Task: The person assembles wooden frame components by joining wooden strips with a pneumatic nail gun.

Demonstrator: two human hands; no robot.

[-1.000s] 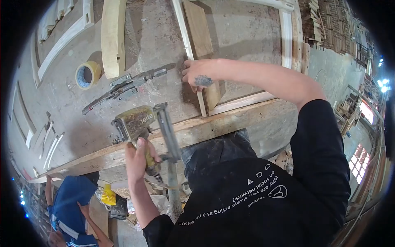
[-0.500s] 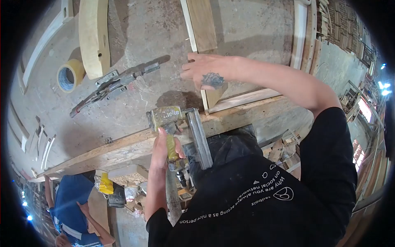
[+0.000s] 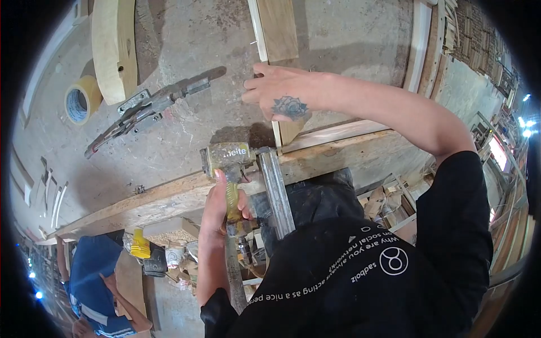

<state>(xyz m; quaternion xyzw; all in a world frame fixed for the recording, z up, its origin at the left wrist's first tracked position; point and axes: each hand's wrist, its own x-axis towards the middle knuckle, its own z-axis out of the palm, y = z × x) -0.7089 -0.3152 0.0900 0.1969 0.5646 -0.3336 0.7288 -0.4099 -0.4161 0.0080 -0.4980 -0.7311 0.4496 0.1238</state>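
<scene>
My left hand [image 3: 214, 205] is wrapped round the handle of a yellow-green nail gun [image 3: 228, 155] marked "meite". Its long grey magazine [image 3: 276, 194] angles down towards my shirt, and the gun's nose sits close to the corner of a wooden frame. My right hand [image 3: 276, 93], with a flower tattoo on its back, lies across a brown wooden board [image 3: 282, 34]. Its fingers curl over the pale strip [image 3: 258, 28] along the board's left side. Another wooden piece [image 3: 338, 135] meets the board's lower end, along the table edge.
Left on the worktable [image 3: 191, 34] lie a metal toggle clamp [image 3: 149, 112], a roll of tape [image 3: 83, 100] and a curved wooden piece [image 3: 115, 50]. A thick wooden edge [image 3: 152, 200] runs along the table's near side. A person in blue [image 3: 96, 270] is at lower left, beside a yellow container [image 3: 140, 245].
The view has shifted slightly, so the clamp, tape and curved piece appear further left. Both hands keep their holds, the nail gun staying near the frame corner.
</scene>
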